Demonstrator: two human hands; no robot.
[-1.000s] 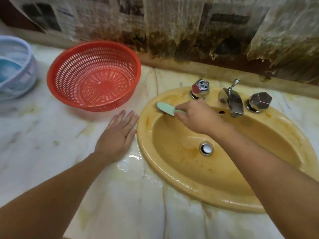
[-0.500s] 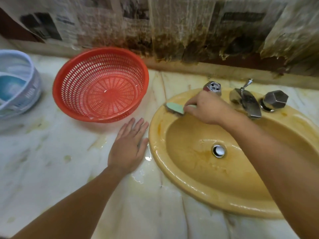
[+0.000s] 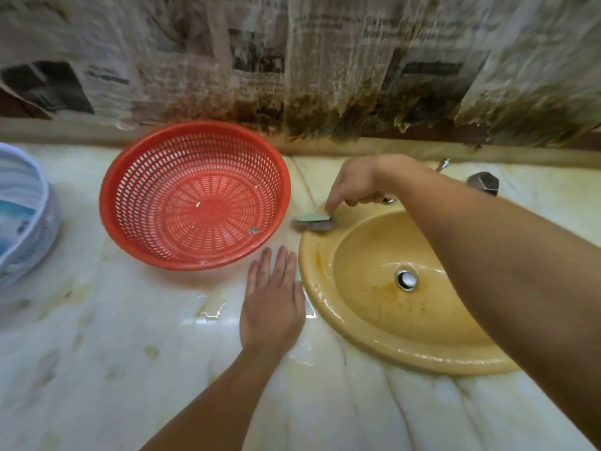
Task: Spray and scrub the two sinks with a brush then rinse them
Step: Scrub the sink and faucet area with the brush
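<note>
Marble table (image 3: 136, 369): pale and veined, it is stretching out nearest to me, with small puddles shining close to my left wrist.
Left hand (image 3: 271, 307): I am resting it flat on the table just beside the sink's left rim, palm down, its fingers (image 3: 276, 265) lying straight and together and holding nothing.
Sink (image 3: 325, 307): the yellow basin is sitting set into the table to my right, its rim wet and glossy, with brownish stains running down the inner wall.
Drain (image 3: 406, 279): the metal ring is sitting at the bottom of the bowl, partly edged by my right forearm crossing above the basin.
Brush (image 3: 313, 220): its pale green back is facing up and its dark bristles are pressing down on the sink's far-left rim, right where the rim is meeting the table.
Right hand (image 3: 357, 183): I am reaching across the sink and gripping the brush handle, my fingers curling around it and the index finger pressing down on the brush back.
Red basket (image 3: 195, 195): the perforated plastic bowl is standing upright on the table, left of the sink and beyond my left hand.
Tap handle (image 3: 484, 183): one faceted metal knob is showing behind my right arm.
Pale blue basin (image 3: 22, 216): it is sitting at the far left edge, cut off by the view.
Newspaper (image 3: 325, 60): stained sheets are covering the wall behind the table.
</note>
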